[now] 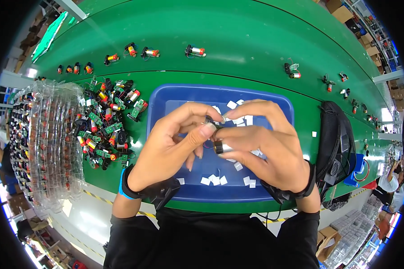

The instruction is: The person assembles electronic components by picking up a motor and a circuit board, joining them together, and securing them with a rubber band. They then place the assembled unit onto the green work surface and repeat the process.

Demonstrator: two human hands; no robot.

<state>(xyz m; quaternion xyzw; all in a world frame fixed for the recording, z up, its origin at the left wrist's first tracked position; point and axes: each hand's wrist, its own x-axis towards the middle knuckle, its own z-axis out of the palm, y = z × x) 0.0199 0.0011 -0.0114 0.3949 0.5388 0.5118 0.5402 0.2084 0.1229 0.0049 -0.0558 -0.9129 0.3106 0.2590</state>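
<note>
Above a blue tray (287,116), my two hands meet around a small assembly. My left hand (170,139) is closed, thumb and index finger pinching a dark part of it. A small silver cylinder with a black end (223,147) shows between the thumb and fingers of my right hand (274,148), and a thin wire appears beside it. My fingers hide most of the assembly. Inside the tray lie several small white square pieces (214,180), some of them behind my right hand.
Left of the tray is a heap of small circuit boards with red-yellow cylinders (107,119). Stacked clear plastic trays (49,143) stand beyond it. Similar assemblies (195,51) lie scattered on the green table (238,27). A black bag (334,143) sits to the right.
</note>
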